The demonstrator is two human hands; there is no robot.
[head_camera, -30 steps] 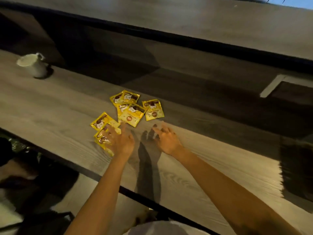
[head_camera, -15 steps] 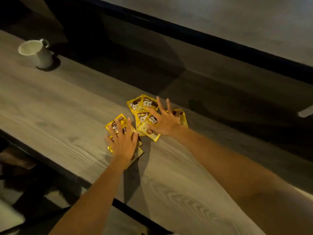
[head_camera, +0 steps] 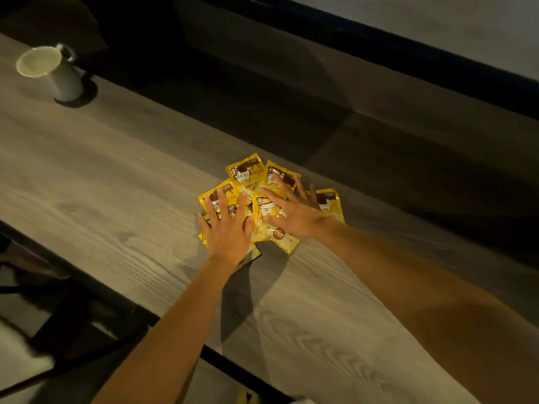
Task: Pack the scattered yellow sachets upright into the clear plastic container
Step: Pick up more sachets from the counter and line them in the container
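- The wooden bench (head_camera: 102, 176) carries one overlapping cluster of yellow sachets (head_camera: 274, 231); about six show, some hidden.
- Left hand (head_camera: 227, 228) and right hand (head_camera: 294, 209) lie flat on the sachets, each grip spread, fingers apart, clasping nothing.
- One white mug (head_camera: 55, 71) stands well apart, far left.

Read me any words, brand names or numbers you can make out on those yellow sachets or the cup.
Yellow sachets: brown and white printed pictures plus a round brown badge, but all lettering is too blurred to read.
White cup: no text visible.
Wooden table: no text.
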